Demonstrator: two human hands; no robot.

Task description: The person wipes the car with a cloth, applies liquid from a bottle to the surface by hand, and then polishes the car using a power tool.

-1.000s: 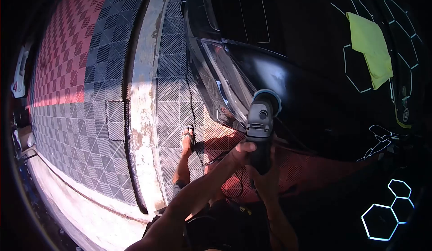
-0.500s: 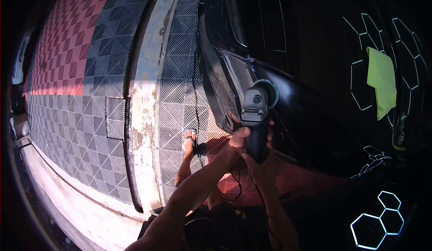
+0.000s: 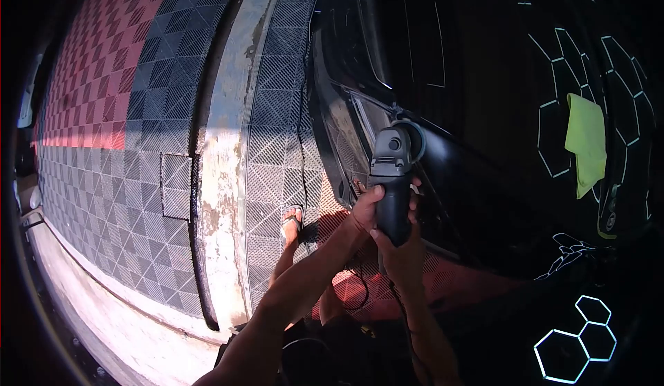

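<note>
A dark power polisher with a grey head and a round pad is held between both hands in the middle of the view. My left hand is closed on the left side of its body. On the right side and underneath, my right hand wraps round the same body. The pad is at the surface of a glossy black car, beside a window edge; whether it touches cannot be told. A cord runs down from the tool along my right forearm.
A yellow-green cloth lies on the black car at the right, among hexagonal light reflections. Grey and red floor tiles cover the left, crossed by a worn concrete strip. A sandalled foot stands on the tiles.
The polisher and both hands sit slightly higher and further left in the view. The cloth appears lower, and the whole view has shifted a little.
</note>
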